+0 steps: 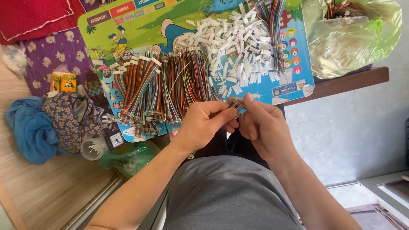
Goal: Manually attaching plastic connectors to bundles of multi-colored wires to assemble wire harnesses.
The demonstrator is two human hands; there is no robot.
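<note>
My left hand and my right hand meet in front of my body, fingertips pinched together on a small bundle of coloured wire ends. Just beyond them lies a colourful picture board. On it are several bundles of multicoloured wires and a heap of small white plastic connector housings. More wires hang along the heap's right side.
A green plastic bag with more wires sits at the upper right on a wooden ledge. At left are blue cloth, patterned fabric, a small clock and a round clear container.
</note>
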